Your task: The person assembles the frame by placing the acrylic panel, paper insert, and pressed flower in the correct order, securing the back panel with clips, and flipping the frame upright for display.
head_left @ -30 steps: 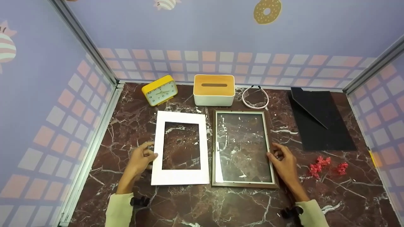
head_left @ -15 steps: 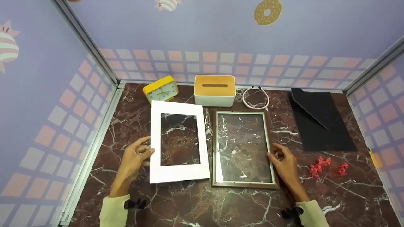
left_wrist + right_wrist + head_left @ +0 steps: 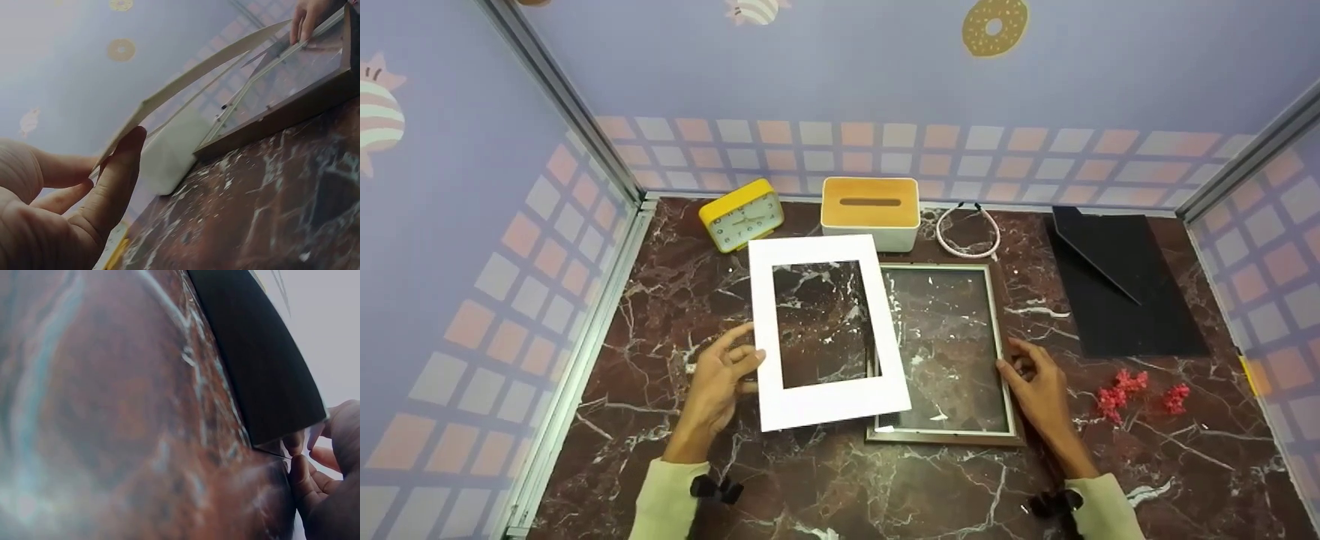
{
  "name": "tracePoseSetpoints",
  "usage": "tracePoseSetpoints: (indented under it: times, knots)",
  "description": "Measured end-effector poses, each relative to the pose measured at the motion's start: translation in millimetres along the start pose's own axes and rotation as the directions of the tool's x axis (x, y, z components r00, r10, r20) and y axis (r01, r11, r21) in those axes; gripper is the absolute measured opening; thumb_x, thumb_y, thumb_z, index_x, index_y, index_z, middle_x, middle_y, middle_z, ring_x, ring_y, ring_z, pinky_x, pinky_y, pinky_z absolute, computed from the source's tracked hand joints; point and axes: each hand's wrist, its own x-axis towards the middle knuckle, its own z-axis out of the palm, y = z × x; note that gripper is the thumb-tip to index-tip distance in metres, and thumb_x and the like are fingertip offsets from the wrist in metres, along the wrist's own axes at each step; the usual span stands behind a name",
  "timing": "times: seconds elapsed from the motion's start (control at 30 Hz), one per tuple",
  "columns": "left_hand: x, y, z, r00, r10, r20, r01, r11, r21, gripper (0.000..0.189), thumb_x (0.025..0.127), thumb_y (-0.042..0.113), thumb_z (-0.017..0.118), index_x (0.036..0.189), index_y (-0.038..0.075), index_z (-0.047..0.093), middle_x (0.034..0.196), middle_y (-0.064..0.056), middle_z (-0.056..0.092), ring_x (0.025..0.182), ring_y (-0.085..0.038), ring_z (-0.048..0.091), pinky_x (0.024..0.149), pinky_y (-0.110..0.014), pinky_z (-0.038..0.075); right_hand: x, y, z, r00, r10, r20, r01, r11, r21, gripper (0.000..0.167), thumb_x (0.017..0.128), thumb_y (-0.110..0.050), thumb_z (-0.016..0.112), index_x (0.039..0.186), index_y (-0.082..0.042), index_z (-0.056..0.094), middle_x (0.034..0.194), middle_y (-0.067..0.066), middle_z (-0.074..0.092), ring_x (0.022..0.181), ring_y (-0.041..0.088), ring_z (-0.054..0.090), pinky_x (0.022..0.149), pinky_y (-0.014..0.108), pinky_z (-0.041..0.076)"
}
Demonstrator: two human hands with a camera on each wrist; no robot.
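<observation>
There we were, apparently aligning: left fingers pinched the white mat, right fingers gripped the picture frame. Next, we judged, the mat needed squaring.

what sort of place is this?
Probably a staged tabletop booth: patterned panels joined by metal corner rails enclose a marble-look tabletop on three sides.

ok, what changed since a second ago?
The white mat, pinched by the left hand, moved right and turned slightly counterclockwise; in the head view it now overlaps the left side of the brown frame. No hold taken or released. Right hand and frame stayed put.
</observation>
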Motion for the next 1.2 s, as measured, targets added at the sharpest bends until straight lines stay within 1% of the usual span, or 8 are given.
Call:
tracePoseSetpoints:
  times: [0.23, 0.43, 0.63, 0.73, 0.87, 1.03, 1.13, 1.2]
  knots:
    - [10.3, -17.0, 27.4, 0.997, -0.029, 0.066, 0.031, 0.999, -0.029, 0.06, 0.101, -0.014, 0.064, 0.158, -0.007, 0.049, 0.095, -0.01, 0.072, 0.079, -0.021, 0.076, 0.062, -0.034, 0.067, -3.7, -8.3, -6.6, 0.998, 0.045, -0.037, -0.045, 0.999, 0.002, 0.034, 0.097, 0.006, 0.079, 0.131, 0.008, 0.074, 0.112, 0.023, 0.072, 0.085, 0.004, 0.062, 0.072, 0.008, 0.05]
    - [16.3, -28.8, 44.9, 0.994, -0.046, 0.098, 0.052, 0.997, -0.062, 0.061, 0.101, -0.013, 0.065, 0.159, -0.005, 0.048, 0.096, -0.009, 0.071, 0.08, -0.022, 0.076, 0.064, -0.036, 0.068, -7.3, -24.6, -9.3, 0.997, -0.001, -0.077, -0.002, 0.999, -0.033, 0.029, 0.096, 0.009, 0.079, 0.124, 0.006, 0.077, 0.109, 0.02, 0.073, 0.081, 0.003, 0.062, 0.069, 0.008, 0.047]
    - [22.5, -37.4, 59.0, 0.99, -0.058, 0.127, 0.068, 0.995, -0.076, 0.062, 0.102, -0.013, 0.063, 0.161, -0.006, 0.045, 0.098, -0.01, 0.072, 0.079, -0.023, 0.077, 0.065, -0.037, 0.068, -13.0, -41.0, -5.0, 0.999, -0.037, -0.037, 0.037, 0.999, 0.018, 0.026, 0.096, 0.01, 0.078, 0.122, 0.006, 0.079, 0.107, 0.018, 0.075, 0.087, 0.01, 0.066, 0.074, 0.011, 0.052]
    - [24.3, -41.1, 65.6, 0.988, -0.061, 0.14, 0.073, 0.994, -0.077, 0.063, 0.102, -0.013, 0.064, 0.161, -0.006, 0.044, 0.096, -0.009, 0.071, 0.075, -0.021, 0.076, 0.063, -0.035, 0.068, -17.3, -51.3, -0.7, 1.0, -0.029, -0.006, 0.029, 0.999, 0.041, 0.026, 0.098, 0.011, 0.076, 0.123, 0.009, 0.077, 0.106, 0.02, 0.078, 0.088, 0.01, 0.069, 0.074, 0.011, 0.054]
    - [26.1, -48.5, 74.3, 0.984, -0.069, 0.163, 0.08, 0.995, -0.066, 0.063, 0.102, -0.012, 0.065, 0.161, -0.006, 0.044, 0.095, -0.007, 0.069, 0.074, -0.018, 0.074, 0.06, -0.031, 0.066, -24.0, -72.8, 2.1, 0.999, -0.013, 0.04, 0.009, 0.995, 0.097, 0.025, 0.099, 0.013, 0.071, 0.124, 0.016, 0.073, 0.107, 0.027, 0.079, 0.086, 0.009, 0.07, 0.073, 0.01, 0.053]
    - [27.1, -60.7, 85.0, 0.976, -0.099, 0.196, 0.113, 0.992, -0.06, 0.063, 0.102, -0.01, 0.067, 0.161, -0.005, 0.046, 0.097, -0.007, 0.069, 0.075, -0.017, 0.073, 0.06, -0.032, 0.067, -30.2, -94.1, 1.0, 0.997, -0.016, 0.079, 0.006, 0.992, 0.122, 0.026, 0.101, 0.012, 0.07, 0.126, 0.017, 0.071, 0.107, 0.028, 0.079, 0.091, 0.01, 0.073, 0.078, 0.01, 0.055]
    - [26.5, -66.2, 91.5, 0.971, -0.116, 0.21, 0.129, 0.991, -0.047, 0.063, 0.102, -0.009, 0.067, 0.161, -0.004, 0.046, 0.097, -0.006, 0.069, 0.075, -0.015, 0.071, 0.061, -0.031, 0.067, -32.3, -95.9, 1.8, 0.997, -0.021, 0.078, 0.011, 0.993, 0.122, 0.028, 0.1, 0.012, 0.07, 0.127, 0.017, 0.07, 0.103, 0.027, 0.078, 0.086, 0.007, 0.07, 0.075, 0.01, 0.053]
    - [26.5, -69.1, 96.3, 0.968, -0.123, 0.221, 0.135, 0.99, -0.041, 0.063, 0.102, -0.009, 0.067, 0.161, -0.004, 0.046, 0.097, -0.006, 0.069, 0.076, -0.015, 0.071, 0.061, -0.031, 0.067, -33.5, -94.1, 2.4, 0.998, -0.02, 0.068, 0.012, 0.992, 0.124, 0.029, 0.098, 0.014, 0.071, 0.127, 0.017, 0.07, 0.097, 0.024, 0.077, 0.079, 0.005, 0.066, 0.069, 0.01, 0.051]
